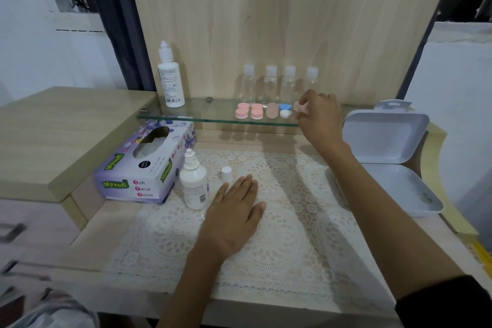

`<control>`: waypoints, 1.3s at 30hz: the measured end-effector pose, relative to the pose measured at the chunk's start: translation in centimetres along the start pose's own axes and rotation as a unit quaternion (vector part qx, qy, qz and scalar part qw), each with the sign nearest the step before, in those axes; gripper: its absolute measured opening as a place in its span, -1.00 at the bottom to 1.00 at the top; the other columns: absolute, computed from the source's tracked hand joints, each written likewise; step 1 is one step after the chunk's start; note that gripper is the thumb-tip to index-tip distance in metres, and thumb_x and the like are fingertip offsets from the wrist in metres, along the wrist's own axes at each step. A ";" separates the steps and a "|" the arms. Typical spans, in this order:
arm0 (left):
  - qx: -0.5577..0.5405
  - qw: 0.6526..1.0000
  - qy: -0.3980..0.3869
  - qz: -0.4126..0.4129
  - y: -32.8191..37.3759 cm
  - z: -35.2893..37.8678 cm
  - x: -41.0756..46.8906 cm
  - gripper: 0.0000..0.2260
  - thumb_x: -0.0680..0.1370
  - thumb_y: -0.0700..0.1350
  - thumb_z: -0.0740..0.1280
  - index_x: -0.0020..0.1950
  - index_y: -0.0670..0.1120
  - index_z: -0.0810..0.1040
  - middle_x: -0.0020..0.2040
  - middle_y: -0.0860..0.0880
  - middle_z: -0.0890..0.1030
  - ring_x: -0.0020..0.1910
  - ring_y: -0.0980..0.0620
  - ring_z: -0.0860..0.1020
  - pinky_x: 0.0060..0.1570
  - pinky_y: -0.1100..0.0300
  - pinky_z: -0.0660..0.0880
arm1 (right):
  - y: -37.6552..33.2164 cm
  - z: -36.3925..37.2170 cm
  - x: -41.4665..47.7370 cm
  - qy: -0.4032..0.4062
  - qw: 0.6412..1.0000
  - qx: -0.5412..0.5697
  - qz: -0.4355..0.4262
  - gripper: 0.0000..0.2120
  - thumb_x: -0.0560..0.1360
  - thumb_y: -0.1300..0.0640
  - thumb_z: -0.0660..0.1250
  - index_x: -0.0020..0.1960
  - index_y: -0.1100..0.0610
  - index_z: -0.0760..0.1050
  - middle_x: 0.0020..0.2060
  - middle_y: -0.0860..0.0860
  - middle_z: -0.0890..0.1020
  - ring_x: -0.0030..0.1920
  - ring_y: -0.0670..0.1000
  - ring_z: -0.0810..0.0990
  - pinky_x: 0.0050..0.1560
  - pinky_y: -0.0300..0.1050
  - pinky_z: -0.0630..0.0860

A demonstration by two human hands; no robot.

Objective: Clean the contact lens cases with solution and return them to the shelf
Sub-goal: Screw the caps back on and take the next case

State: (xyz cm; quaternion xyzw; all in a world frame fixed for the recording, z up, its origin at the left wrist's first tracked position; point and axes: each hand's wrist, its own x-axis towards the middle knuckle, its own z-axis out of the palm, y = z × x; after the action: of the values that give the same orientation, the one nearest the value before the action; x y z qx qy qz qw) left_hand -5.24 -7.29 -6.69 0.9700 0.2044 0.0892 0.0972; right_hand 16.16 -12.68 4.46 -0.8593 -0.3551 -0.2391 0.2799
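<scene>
On the glass shelf [202, 118] stand several contact lens cases: two pink ones [249, 111], a beige one [272, 110] and a blue-and-white one [285, 110]. My right hand [319, 117] is at the shelf's right end and pinches a pale pink lens case [298, 107] with curled fingers. My left hand [235, 214] lies flat on the lace mat [290, 221], fingers straight. An uncapped solution bottle [193, 185] stands just left of it, with its white cap [226, 174] on the mat beside my fingertips.
A taller white bottle [170, 80] and several small clear bottles [271, 82] stand at the shelf's back. A purple tissue box [149, 164] lies left of the mat. An open white plastic box [391, 157] sits at the right. A wooden cabinet top [53, 130] rises at the left.
</scene>
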 end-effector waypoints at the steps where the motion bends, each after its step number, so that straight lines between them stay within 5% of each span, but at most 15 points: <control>1: -0.002 1.000 0.001 0.000 0.0 0.0 0.0 -0.49 0.65 0.14 -0.12 0.56 0.00 -0.07 0.57 0.09 -0.10 0.51 0.21 -0.16 0.49 0.12 -0.21 | -0.2 -0.4 -0.3 0.006 1.000 0.026 0.002 -0.77 0.47 0.26 0.32 0.12 0.19 0.48 -0.04 0.17 0.61 0.02 0.16 0.43 -0.05 -0.02 0.32; 5: -0.012 1.000 -0.002 -0.002 0.0 -0.1 0.0 -0.50 0.65 0.13 -0.11 0.56 0.00 -0.06 0.56 0.10 -0.10 0.51 0.22 -0.16 0.49 0.13 -0.22 | -1.1 -2.1 -2.9 0.000 0.993 0.121 -0.006 -0.75 0.44 0.27 0.34 0.11 0.17 0.49 -0.03 0.12 0.60 0.05 0.14 0.44 0.00 0.04 0.40; 10: -0.045 0.999 0.010 0.006 -0.1 -0.2 -0.2 -0.50 0.65 0.12 -0.06 0.56 -0.01 0.00 0.57 0.09 -0.04 0.51 0.21 -0.12 0.49 0.16 -0.22 | -1.1 -3.1 -7.8 -0.079 0.971 0.227 0.000 -0.75 0.45 0.31 0.38 0.09 0.10 0.54 -0.05 -0.03 0.58 -0.07 -0.04 0.50 -0.12 -0.14 0.46; 18: -0.138 0.989 0.058 0.019 -0.7 0.2 -0.2 -0.50 0.57 0.18 0.09 0.48 0.04 0.26 0.51 0.09 0.22 0.50 0.19 0.08 0.48 0.21 -0.13 | 0.5 -1.3 -14.3 -0.213 0.941 0.256 -0.059 -0.74 0.43 0.33 0.39 0.05 0.06 0.57 -0.07 -0.08 0.61 -0.07 -0.07 0.52 -0.15 -0.29 0.39; 27: -0.178 0.979 0.090 0.038 -0.7 0.2 -0.3 -0.55 0.48 0.22 0.19 0.34 0.14 0.44 0.38 0.14 0.41 0.40 0.22 0.26 0.45 0.11 0.07 | 0.9 -0.9 -15.7 -0.208 0.939 0.269 -0.054 -0.77 0.44 0.37 0.37 0.01 0.10 0.61 -0.16 -0.24 0.52 -0.09 -0.10 0.49 -0.14 -0.38 0.34; 33: -0.196 0.975 0.095 0.052 -0.7 0.0 -0.4 -0.57 0.48 0.26 0.12 0.27 0.17 0.51 0.33 0.12 0.47 0.34 0.21 0.33 0.40 0.05 0.16 | 1.2 -0.9 -16.0 -0.222 0.926 0.303 -0.024 -0.75 0.41 0.32 0.43 0.02 0.06 0.60 -0.10 -0.10 0.60 -0.19 -0.25 0.49 -0.18 -0.45 0.37; 39: -0.238 0.963 0.122 0.033 -0.4 -0.1 -0.1 -0.70 0.48 0.10 0.37 0.18 0.07 0.60 0.16 0.15 0.56 0.20 0.12 0.45 0.28 0.02 0.35 | 1.0 -0.9 -16.0 -0.211 0.937 0.276 -0.032 -0.74 0.40 0.31 0.45 0.05 0.10 0.62 -0.11 -0.04 0.62 -0.13 -0.17 0.52 -0.12 -0.40 0.36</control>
State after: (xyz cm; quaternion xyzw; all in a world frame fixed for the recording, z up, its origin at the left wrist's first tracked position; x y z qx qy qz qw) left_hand -5.55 -6.94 -6.74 0.9069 0.1557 0.2561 0.2963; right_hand 6.63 -21.49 -4.93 -0.7670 -0.4855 0.0463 0.4168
